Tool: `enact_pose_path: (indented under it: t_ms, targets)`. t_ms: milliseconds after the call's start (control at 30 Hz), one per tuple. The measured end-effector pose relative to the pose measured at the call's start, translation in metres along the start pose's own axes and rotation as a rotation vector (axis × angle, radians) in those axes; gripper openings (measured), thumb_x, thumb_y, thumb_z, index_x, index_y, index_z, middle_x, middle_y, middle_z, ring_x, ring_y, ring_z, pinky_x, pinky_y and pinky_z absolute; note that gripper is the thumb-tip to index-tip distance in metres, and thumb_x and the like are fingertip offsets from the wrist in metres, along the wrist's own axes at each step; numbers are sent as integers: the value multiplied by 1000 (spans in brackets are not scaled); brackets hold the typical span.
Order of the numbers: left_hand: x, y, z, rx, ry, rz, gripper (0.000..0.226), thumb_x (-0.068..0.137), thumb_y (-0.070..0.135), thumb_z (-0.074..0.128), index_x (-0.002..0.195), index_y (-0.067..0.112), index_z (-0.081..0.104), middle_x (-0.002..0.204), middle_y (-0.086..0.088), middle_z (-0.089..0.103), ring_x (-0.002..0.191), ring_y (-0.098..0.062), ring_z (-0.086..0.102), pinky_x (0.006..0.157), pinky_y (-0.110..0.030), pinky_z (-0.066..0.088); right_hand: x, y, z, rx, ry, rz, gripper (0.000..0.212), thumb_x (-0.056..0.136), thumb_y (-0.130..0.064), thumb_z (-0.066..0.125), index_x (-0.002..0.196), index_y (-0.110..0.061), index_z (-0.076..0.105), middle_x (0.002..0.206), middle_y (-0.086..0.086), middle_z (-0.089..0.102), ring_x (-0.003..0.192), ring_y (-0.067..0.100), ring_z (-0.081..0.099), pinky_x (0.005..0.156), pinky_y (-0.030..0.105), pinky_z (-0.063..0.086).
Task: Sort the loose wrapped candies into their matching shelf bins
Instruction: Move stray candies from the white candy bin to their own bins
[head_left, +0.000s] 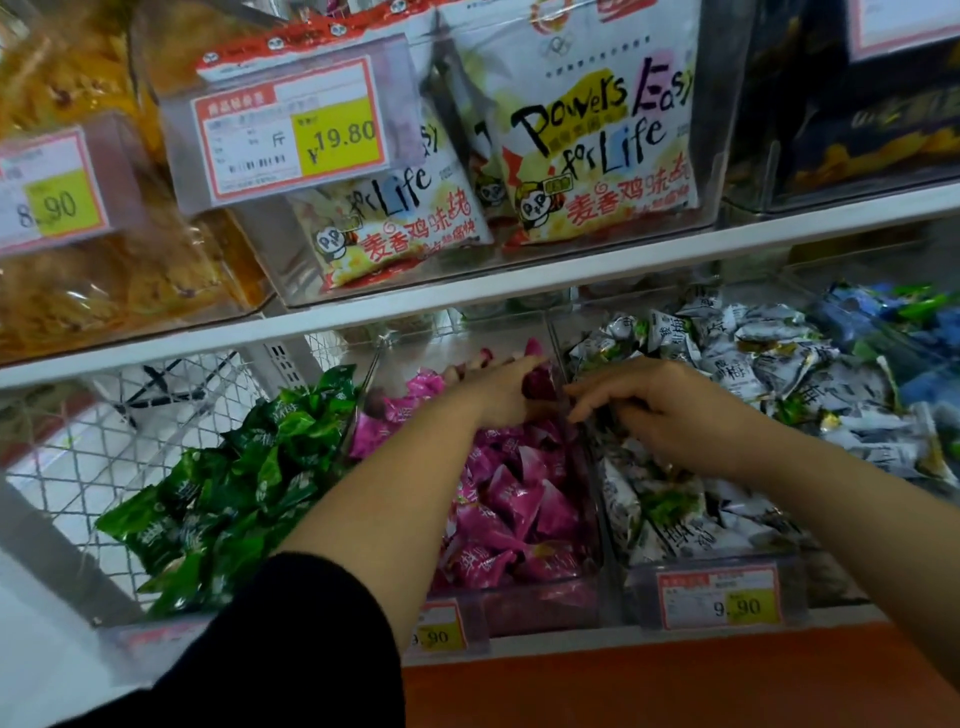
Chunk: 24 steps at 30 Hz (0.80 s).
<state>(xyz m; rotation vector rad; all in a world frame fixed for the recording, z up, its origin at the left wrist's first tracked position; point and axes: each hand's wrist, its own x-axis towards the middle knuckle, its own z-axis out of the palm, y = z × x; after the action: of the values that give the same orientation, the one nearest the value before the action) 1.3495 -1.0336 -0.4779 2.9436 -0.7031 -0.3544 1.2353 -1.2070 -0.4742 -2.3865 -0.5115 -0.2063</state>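
Reaching into the pink bin (524, 605), the left hand (498, 389) is lying with fingers stretched flat over the pink candies (511, 506) at the bin's back. The right hand (665, 410) is working just right of the pink bin, its fingers curling down into the white-and-silver candies (737, 364); I cannot tell whether they are pinching a piece. Green candies (223, 499) are lying heaped left of the pink bin. The wrappers are looking light, crinkly and slick, so they are likely sliding under flat fingers. The best hold is probably a pinch on a sealed wrapper end, one piece at a time.
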Motion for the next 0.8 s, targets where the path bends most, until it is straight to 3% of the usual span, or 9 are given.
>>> enact_pose_path:
  t_ms: [100, 167, 300, 400, 500, 567, 633, 667, 800]
  targets:
    - [9, -3, -2, 125, 34, -1, 64, 83, 65, 51, 140, 43, 32, 153, -2, 28, 139, -33, 19, 110, -50, 21, 3, 0, -2, 13, -21, 4, 48, 88, 12, 43, 95, -26, 72, 127, -10, 57, 115, 2, 49, 88, 5, 40]
    - [8, -3, -5, 180, 56, 44, 59, 84, 61, 54, 137, 38, 39, 147, -3, 36, 133, -33, 27, 106, -47, 28, 6, 1, -2, 19, -15, -4, 48, 86, 14, 42, 96, -22, 73, 125, -8, 59, 113, 5, 52, 88, 8, 40]
    - [-5, -8, -3, 108, 7, 182, 54, 88, 42, 61, 136, 24, 44, 135, -3, 42, 119, -26, 45, 101, -40, 40, 7, 2, 0, 22, -7, -11, 48, 86, 15, 41, 96, -20, 73, 123, -8, 60, 109, 3, 52, 88, 9, 42]
    - [-23, -19, 0, 107, 15, 254, 49, 86, 47, 61, 127, 24, 50, 125, 1, 49, 111, -21, 50, 92, -38, 45, 5, 1, -1, 32, -15, 0, 50, 87, 14, 41, 95, -25, 71, 120, -11, 58, 106, -3, 47, 84, 1, 38]
    - [-52, -23, 5, 151, 14, 304, 47, 88, 50, 56, 127, 25, 50, 119, 5, 49, 112, -18, 43, 89, -33, 42, 3, 3, 0, 45, -17, -6, 52, 88, 12, 42, 92, -33, 68, 123, -11, 58, 111, 2, 50, 93, 26, 45]
    - [-74, -21, 10, 162, 13, 304, 46, 90, 50, 52, 130, 27, 47, 108, 8, 44, 114, -15, 35, 87, -27, 35, 3, 5, 1, 50, -26, -6, 53, 88, 10, 43, 91, -37, 66, 126, -10, 58, 112, 16, 56, 92, 43, 47]
    - [-90, -20, 14, 158, 12, 289, 47, 92, 49, 49, 133, 28, 43, 109, 8, 42, 120, -13, 30, 90, -25, 31, 2, 5, 2, 50, -32, -10, 53, 89, 9, 43, 90, -40, 65, 128, -10, 57, 105, 35, 59, 86, 54, 49]
    - [-95, -21, 15, 146, 9, 282, 47, 93, 49, 48, 134, 28, 42, 117, 6, 45, 123, -12, 28, 95, -25, 32, 2, 5, 2, 52, -32, -9, 54, 89, 8, 43, 90, -41, 65, 128, -11, 57, 104, 38, 59, 85, 55, 49]
    - [-110, -24, 13, 129, -26, 265, 47, 93, 52, 47, 136, 36, 37, 141, -1, 37, 131, -12, 28, 102, -26, 32, 0, 4, 1, 50, -34, -5, 54, 90, 9, 43, 91, -41, 64, 128, -12, 56, 110, 21, 59, 89, 49, 49]
